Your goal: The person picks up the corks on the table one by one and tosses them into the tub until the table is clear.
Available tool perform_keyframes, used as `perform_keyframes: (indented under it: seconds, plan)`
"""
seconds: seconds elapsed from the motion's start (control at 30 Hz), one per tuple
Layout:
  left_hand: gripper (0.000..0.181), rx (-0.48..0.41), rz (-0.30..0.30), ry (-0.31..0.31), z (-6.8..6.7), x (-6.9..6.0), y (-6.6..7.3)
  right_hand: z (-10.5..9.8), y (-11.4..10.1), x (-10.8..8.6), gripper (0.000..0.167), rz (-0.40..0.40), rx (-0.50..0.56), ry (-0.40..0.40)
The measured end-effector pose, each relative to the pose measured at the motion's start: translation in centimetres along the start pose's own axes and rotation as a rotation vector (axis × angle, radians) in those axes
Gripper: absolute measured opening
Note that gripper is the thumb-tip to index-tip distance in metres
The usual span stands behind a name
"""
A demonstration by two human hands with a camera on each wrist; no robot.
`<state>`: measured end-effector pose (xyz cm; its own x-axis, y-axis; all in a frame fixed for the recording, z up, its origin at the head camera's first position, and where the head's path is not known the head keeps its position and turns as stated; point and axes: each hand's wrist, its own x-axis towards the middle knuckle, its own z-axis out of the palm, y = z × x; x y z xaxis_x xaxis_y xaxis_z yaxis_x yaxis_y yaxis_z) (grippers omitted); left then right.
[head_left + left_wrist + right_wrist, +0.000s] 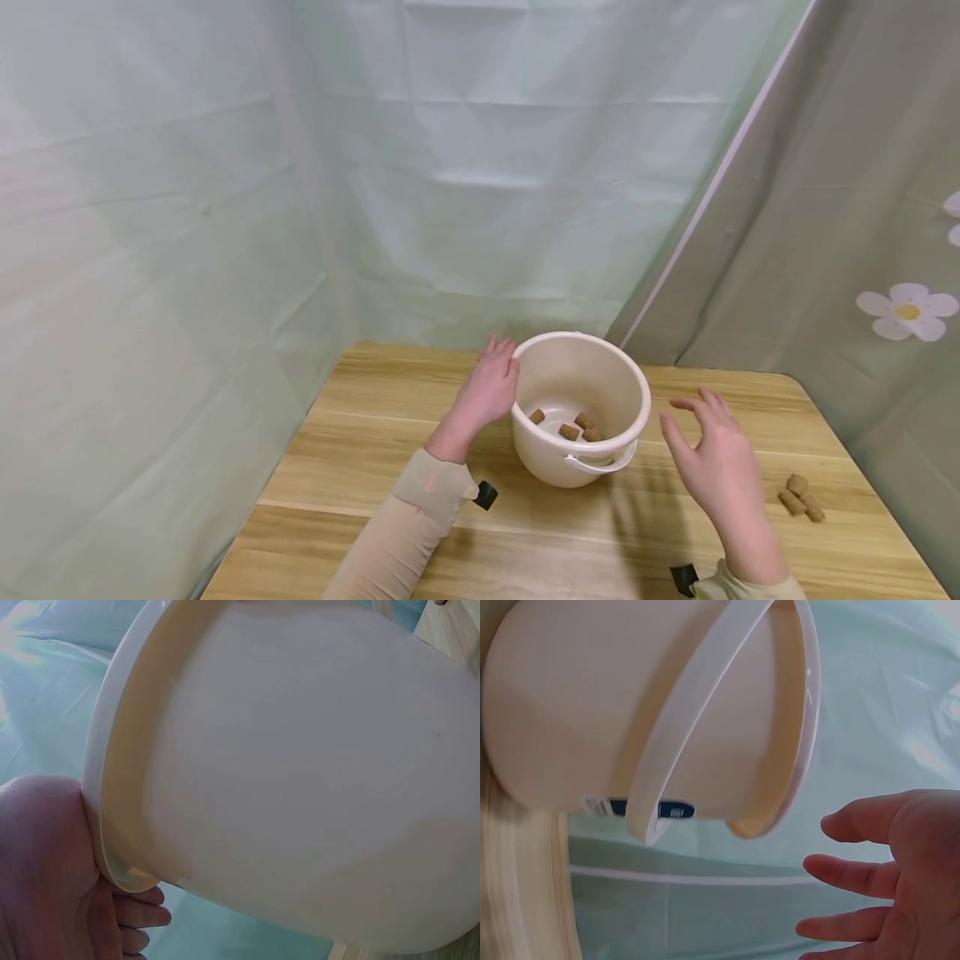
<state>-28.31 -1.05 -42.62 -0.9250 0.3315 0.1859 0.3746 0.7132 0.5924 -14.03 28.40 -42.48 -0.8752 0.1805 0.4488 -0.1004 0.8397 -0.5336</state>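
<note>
A cream-white bucket stands upright on the wooden table, its handle hanging down on the near side. Inside, several small brown cork-like cylinders lie scattered on the bottom. My left hand touches the left side of the bucket's rim; in the left wrist view its palm lies against the rim, with several fingertips showing beyond it. Off to the right of the bucket, my right hand hovers with fingers spread and nothing between them. In the right wrist view its fingers are apart from the rim.
Three more brown cylinders lie together on the wooden table, right of my right hand. Pale green curtains hang behind and to the left. A grey curtain with white flowers hangs on the right.
</note>
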Motion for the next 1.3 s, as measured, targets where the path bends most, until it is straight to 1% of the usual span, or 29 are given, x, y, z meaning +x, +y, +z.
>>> perform_keyframes:
  seconds: [0.3, 0.47, 0.63, 0.83, 1.1, 1.2, 1.3]
  plan:
    - [0.054, -0.006, -0.003, 0.002, -0.1, 0.1, 0.0, -1.3, 2.0, -0.7, 0.039, 0.050, -0.054, -0.040]
    - [0.053, 0.004, 0.018, 0.008, 0.2, 0.2, -0.1, -1.8, 3.2, -1.3, 0.042, 0.092, -0.100, -0.075]
    - [0.052, -0.004, 0.030, 0.014, 0.4, 0.2, -0.1, -2.5, 4.6, -2.0, 0.044, 0.122, -0.119, -0.095]
    - [0.053, -0.007, 0.025, 0.015, 0.4, 0.0, 0.1, -3.2, 5.9, -2.7, 0.043, 0.142, -0.137, -0.093]
    - [0.053, -0.006, 0.021, 0.017, 0.5, 0.1, 0.1, -3.9, 7.4, -3.3, 0.042, 0.147, -0.157, -0.086]
    - [0.054, -0.006, 0.019, 0.016, 0.5, 0.1, 0.0, -4.3, 7.8, -3.6, 0.046, 0.184, -0.164, -0.110]
    - [0.054, -0.004, 0.021, 0.016, 0.6, 0.1, 0.0, -4.7, 8.2, -3.7, 0.052, 0.237, -0.172, -0.152]
